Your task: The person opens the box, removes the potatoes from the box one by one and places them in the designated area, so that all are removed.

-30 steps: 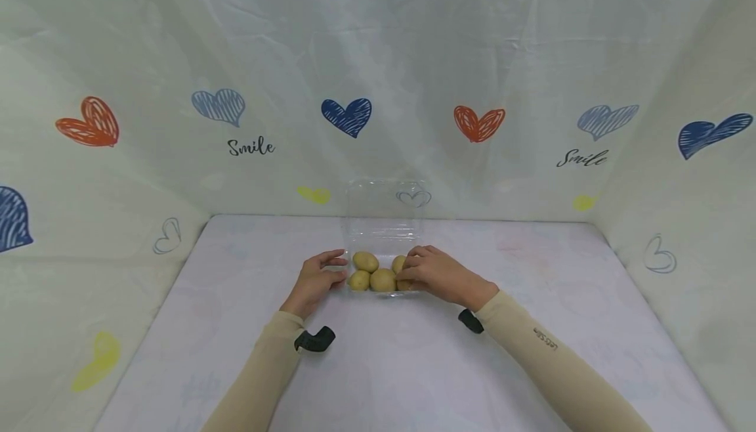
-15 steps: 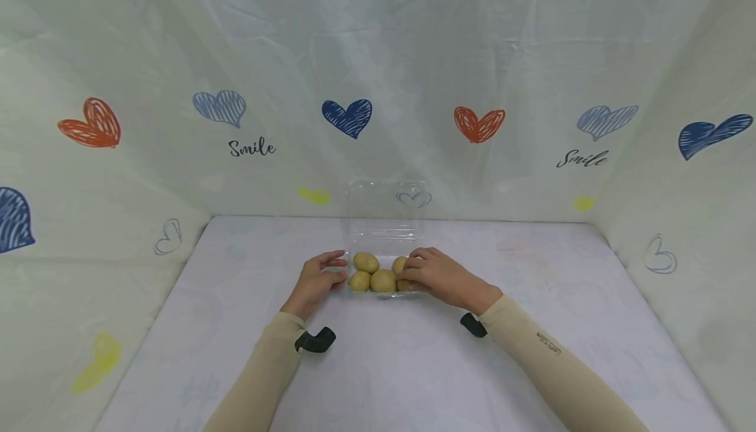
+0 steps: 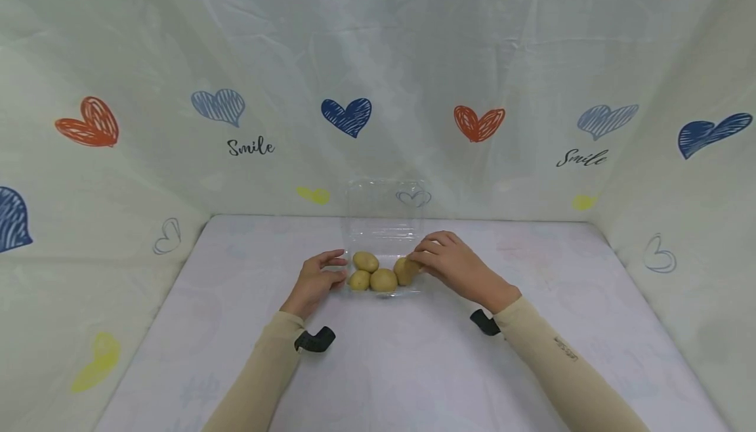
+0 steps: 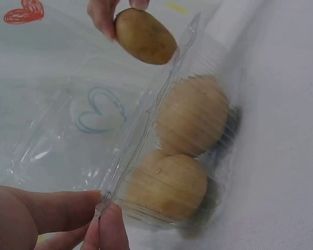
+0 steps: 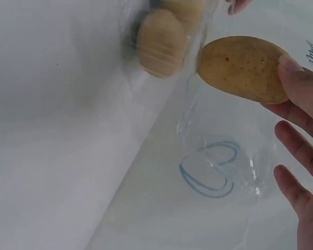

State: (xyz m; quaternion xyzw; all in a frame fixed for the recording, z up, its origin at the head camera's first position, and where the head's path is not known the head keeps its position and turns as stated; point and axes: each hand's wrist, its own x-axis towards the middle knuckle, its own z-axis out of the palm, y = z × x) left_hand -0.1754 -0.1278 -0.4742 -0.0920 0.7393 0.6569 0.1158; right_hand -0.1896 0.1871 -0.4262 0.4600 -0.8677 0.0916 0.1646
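Observation:
A clear plastic clamshell box (image 4: 169,83) stands on the table with its lid (image 3: 385,205) raised at the back. Yellow-brown potatoes lie inside, among them a front middle one (image 3: 384,280) and a back left one (image 3: 365,262). My left hand (image 3: 315,281) pinches the box's left rim between thumb and fingers, which the left wrist view shows closely. With thumb and fingertips, my right hand (image 3: 457,268) grips one end of a potato (image 5: 242,67) at the box's right side. That potato is tilted above the rim, and in the head view it overlaps the box's right end.
A white cloth covers the table (image 3: 390,366). Behind it rises a pale curtain (image 3: 407,58) printed with hearts and "Smile". Both wrists carry dark mounts, such as the left mount (image 3: 315,340).
My right hand has moved up and to the right, lifting a potato from the right end of the box. The left hand has stayed at the left rim.

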